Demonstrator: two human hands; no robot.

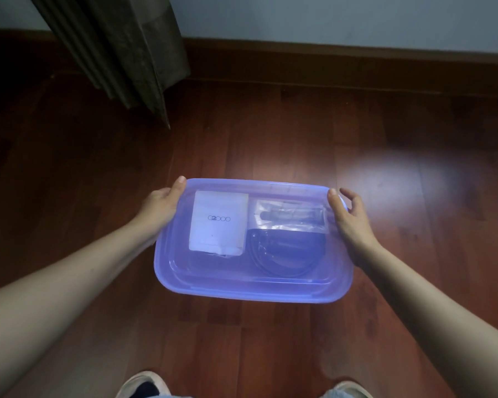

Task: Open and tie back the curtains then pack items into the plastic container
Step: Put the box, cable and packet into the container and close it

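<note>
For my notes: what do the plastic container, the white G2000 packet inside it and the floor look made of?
Container: translucent blue-violet plastic, smooth and slightly glossy; its contents show through. G2000 packet: probably matte white paper or card, opaque with printed lettering. Floor: reddish wood planks or laminate, glossy, with seams and a light reflection.

both bare arms reach forward; left hand (pixel 161 206) grips the container (pixel 253 285) edge, thumb on top; right hand (pixel 350 222) too, fingers loosely curled past the rim
</note>
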